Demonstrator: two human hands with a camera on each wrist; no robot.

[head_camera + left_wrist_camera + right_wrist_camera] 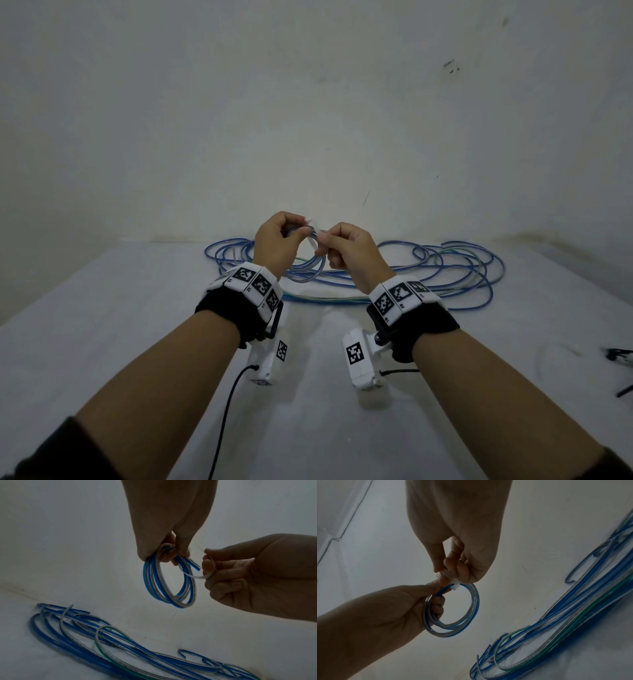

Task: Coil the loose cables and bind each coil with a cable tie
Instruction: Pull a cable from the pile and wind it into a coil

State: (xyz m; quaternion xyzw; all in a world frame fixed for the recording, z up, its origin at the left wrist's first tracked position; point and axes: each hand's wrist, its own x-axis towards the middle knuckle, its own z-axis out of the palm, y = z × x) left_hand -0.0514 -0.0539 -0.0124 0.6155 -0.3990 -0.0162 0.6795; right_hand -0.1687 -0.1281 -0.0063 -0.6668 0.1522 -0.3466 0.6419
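My left hand (279, 236) grips the top of a small coil of blue and clear cable (169, 582), held upright above the table; the same coil (471, 609) hangs as a ring in the right wrist view. My right hand (337, 246) pinches a thin white cable tie (195, 575) that bends round the coil's top strands. In the right wrist view the cable tie (455, 584) sits on the ring beside my left thumb. Whether the tie's tail is through its head is hidden by my fingers.
A large loose heap of blue, clear and green cables (445, 270) sprawls across the far side of the white table (137, 329), close to the wall. Small dark objects (618, 356) lie at the right edge. Black cords trail from the wrist cameras.
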